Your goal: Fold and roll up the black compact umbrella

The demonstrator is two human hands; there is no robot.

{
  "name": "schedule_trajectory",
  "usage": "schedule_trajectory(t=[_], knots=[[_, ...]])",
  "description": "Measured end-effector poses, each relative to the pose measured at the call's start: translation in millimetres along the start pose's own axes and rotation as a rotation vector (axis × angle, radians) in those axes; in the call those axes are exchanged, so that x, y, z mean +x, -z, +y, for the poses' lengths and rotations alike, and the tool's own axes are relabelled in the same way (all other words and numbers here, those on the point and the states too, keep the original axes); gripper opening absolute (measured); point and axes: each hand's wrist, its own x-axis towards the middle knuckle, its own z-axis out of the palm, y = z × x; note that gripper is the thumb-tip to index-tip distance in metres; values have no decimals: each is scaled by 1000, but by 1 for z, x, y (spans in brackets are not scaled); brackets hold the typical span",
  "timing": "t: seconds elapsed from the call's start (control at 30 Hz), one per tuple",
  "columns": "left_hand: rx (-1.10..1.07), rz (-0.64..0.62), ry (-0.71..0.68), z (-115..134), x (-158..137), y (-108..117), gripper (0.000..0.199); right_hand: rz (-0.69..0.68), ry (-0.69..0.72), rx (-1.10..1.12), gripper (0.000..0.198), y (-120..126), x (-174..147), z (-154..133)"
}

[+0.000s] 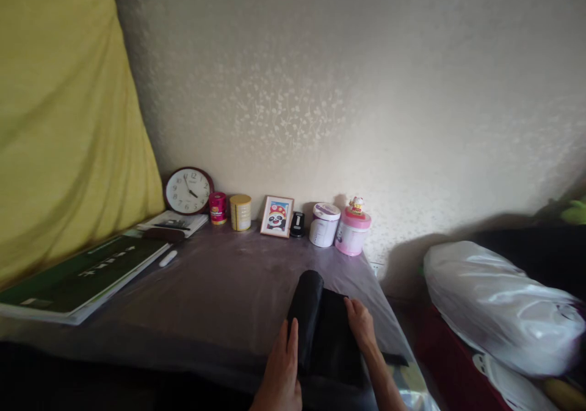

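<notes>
Wallpaper (293, 99) with pale sprigs rises behind a table (220, 301), and a yellow curtain (68, 112) hangs at the left. A large green book (96, 267) lies flat on the table's left side. Near the table's front right is a partly rolled black sheet (306, 313), its roll left of the flat part. The right hand (361, 324) pinches the flat part's far right corner. The left hand (281, 362) rests against the roll's left side, fingers extended; whether it grips, I cannot tell. Smallest, a figurine (356, 205) sits atop a pink-lidded tub (352, 235).
</notes>
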Motion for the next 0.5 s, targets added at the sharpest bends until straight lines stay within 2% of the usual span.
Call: schedule_trajectory(t=[0.27, 0.5], knots=[[73, -9, -31, 2, -1, 2, 101, 40, 84, 339, 43, 7, 9, -32], [68, 2, -53, -2, 1, -4, 103, 16, 113, 355, 36, -10, 17, -73]])
